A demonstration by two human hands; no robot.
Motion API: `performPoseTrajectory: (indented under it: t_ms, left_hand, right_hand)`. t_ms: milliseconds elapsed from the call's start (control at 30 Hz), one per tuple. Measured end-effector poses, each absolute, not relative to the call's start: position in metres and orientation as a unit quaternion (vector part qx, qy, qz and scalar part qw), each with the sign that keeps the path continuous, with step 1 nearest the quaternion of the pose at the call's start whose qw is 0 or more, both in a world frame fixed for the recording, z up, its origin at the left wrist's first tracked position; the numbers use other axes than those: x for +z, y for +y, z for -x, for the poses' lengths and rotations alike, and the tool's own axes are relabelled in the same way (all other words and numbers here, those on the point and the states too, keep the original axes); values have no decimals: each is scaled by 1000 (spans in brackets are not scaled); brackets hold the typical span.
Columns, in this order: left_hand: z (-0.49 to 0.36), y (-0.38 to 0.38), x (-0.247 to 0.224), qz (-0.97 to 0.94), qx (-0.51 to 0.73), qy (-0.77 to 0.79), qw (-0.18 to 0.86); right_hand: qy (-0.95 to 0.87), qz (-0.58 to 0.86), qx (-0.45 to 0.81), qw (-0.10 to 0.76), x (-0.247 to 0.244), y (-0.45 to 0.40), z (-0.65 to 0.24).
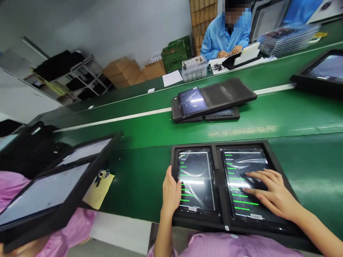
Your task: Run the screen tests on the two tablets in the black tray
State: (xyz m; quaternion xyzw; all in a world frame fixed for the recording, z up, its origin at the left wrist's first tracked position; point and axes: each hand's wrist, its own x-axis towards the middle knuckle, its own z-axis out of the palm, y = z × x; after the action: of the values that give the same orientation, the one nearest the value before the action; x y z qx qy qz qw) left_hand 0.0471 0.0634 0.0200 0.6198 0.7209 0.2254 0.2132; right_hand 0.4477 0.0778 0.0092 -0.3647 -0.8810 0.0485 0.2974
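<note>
Two tablets lie side by side in a black foam tray (pixel 221 221) at the near edge of the green bench. Both the left tablet (pixel 197 178) and the right tablet (pixel 241 171) show lists of green text on dark screens. My left hand (pixel 172 192) rests along the left rim of the tray, its fingers stretched out beside the left tablet, with nothing held. Over the right tablet, my right hand (pixel 273 192) is spread, its fingertips at the middle of the screen.
Farther back, a tablet (pixel 192 101) lies on stacked black trays (pixel 230 92). A neighbour's tray (pixel 80 178) with tablets and a yellow paper (pixel 99 191) are left. A person in blue (pixel 227 37) works opposite, near clear plastic trays (pixel 195 67). Another tray (pixel 305 80) sits right.
</note>
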Motion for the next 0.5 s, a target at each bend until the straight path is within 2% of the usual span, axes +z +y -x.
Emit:
performPoseTrajectory:
  t_ms: [133,233,500]
  left_hand:
    - [-49,66,19,-620,223,726,194]
    - [-48,66,17,-642,220,715,170]
    - [-49,67,11,-655,253,696,153]
  right_hand:
    - [-890,352,52,285,9,82,-449]
    - [-874,357,38,328,26,84,-456]
    - [-892,244,67,373,187,79,-429]
